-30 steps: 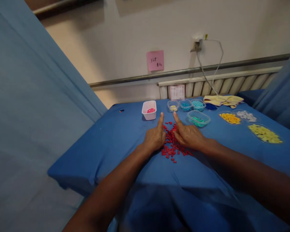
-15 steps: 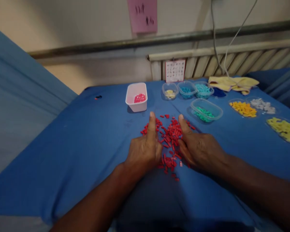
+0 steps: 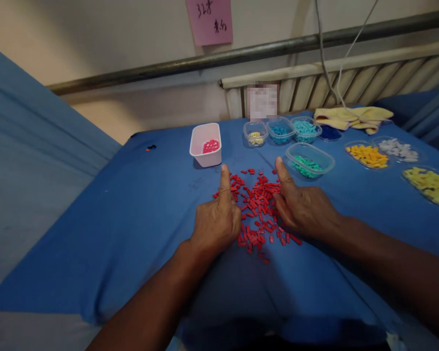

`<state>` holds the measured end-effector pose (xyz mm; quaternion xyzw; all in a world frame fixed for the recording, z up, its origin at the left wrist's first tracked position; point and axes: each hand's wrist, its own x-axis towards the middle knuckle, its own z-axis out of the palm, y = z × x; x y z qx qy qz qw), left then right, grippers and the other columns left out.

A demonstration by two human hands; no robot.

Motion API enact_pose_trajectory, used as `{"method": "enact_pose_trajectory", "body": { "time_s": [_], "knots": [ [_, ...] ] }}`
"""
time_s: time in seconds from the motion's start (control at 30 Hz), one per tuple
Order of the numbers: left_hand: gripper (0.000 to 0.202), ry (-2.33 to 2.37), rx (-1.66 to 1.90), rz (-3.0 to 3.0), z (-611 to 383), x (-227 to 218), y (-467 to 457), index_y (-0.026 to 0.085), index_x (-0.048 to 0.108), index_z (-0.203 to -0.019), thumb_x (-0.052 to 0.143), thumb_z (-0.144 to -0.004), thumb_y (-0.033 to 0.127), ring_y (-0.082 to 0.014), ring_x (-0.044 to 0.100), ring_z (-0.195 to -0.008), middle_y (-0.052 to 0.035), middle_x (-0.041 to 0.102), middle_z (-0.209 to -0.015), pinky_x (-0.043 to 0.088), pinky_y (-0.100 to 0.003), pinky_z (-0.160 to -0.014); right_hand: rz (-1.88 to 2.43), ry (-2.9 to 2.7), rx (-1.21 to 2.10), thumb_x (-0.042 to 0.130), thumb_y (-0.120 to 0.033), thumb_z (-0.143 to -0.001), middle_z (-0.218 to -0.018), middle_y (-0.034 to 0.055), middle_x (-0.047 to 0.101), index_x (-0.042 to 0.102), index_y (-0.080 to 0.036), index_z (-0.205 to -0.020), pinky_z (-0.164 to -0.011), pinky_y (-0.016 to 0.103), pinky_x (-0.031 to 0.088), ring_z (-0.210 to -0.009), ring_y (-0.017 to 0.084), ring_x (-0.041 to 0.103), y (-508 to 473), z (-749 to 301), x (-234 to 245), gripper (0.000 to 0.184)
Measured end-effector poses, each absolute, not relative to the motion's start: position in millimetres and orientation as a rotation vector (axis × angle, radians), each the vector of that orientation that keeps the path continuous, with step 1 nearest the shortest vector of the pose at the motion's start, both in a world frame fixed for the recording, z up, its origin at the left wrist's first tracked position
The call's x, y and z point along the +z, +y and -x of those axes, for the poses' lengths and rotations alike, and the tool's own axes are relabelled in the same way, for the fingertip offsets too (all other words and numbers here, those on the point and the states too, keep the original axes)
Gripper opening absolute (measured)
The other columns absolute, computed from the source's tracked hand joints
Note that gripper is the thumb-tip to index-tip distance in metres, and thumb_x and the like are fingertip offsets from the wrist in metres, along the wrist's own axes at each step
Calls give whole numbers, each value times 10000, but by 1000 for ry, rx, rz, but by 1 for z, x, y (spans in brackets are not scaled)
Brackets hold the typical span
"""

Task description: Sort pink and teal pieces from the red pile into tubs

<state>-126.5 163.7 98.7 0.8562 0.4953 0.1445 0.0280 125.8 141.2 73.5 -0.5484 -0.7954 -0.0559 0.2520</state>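
Note:
A loose pile of small red toy bricks (image 3: 258, 197) lies spread on the blue cloth between my two hands. My left hand (image 3: 217, 219) borders the pile on its left, thumb pointing up and away from me. Along the right side is my right hand (image 3: 302, 207), its thumb also raised and its fingers partly turned under toward the bricks. Both hands appear to rest against the edges of the pile without gripping anything. The lower fingers of each are partly hidden. Beyond my left hand stands a pink tub (image 3: 195, 146) with pinkish-red pieces inside.
Clear tubs hold green bricks (image 3: 305, 166), blue bricks (image 3: 279, 134), light-blue bricks (image 3: 305, 129) and cream bricks (image 3: 256, 139). Trays of orange bricks (image 3: 368, 156), grey bricks (image 3: 397, 148) and yellow-green bricks (image 3: 429, 185) sit right. A yellow cloth (image 3: 351, 117) lies behind them.
My hands have moved slightly apart, the right one a little outward and away from me. Red bricks at the near right of the pile now lie more spread out. The camera view has shifted slightly.

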Motion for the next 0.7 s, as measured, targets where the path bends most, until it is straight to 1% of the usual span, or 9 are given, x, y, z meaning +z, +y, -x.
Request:
{"method": "enact_pose_trajectory", "body": {
  "time_s": [0.07,0.2,0.37,0.43,0.57,0.7],
  "knots": [
    [882,1539,426,-2646,123,99,162,54,-209,-1712,356,-1055,219,-213,694,-729,-106,767,-1008,509,-327,-687,1497,-2172,-173,422,-336,-1070,-680,71,738,80,-9,-1773,-453,367,317,-462,246,561,142,-126,74,848],
    [903,1584,370,-2642,118,99,160,51,-208,-1714,377,-1045,206,-211,695,-735,-84,763,-971,503,-319,-701,1489,-2202,-187,419,-314,-1070,-705,79,754,81,-28,-1778,-462,367,328,-486,254,598,143,-125,76,835],
    [919,1627,384,-2640,118,96,160,60,-236,-1710,378,-1042,206,-214,698,-747,-85,767,-1005,506,-340,-710,1451,-2201,-218,399,-300,-1093,-736,98,767,91,-7,-1770,-478,371,357,-524,264,636,141,-121,77,800],
    [915,1636,383,-2639,118,94,160,61,-219,-1716,380,-1039,207,-223,704,-769,-92,772,-1032,503,-353,-715,1438,-2204,-229,411,-293,-1086,-760,100,776,73,2,-1768,-478,367,364,-540,263,651,140,-119,76,816],
    [914,1656,365,-2635,118,94,161,62,-179,-1727,390,-1027,207,-233,711,-782,-103,780,-1055,491,-350,-707,1455,-2207,-232,447,-272,-1059,-780,78,782,18,-28,-1777,-490,336,386,-564,248,674,140,-119,74,871],
    [902,1672,334,-2647,117,95,163,43,-134,-1735,394,-1025,216,-240,725,-792,-111,785,-1030,497,-341,-715,1481,-2226,-229,444,-267,-1056,-794,86,791,41,-29,-1781,-494,336,419,-567,248,681,140,-118,74,863]
  ]
}}
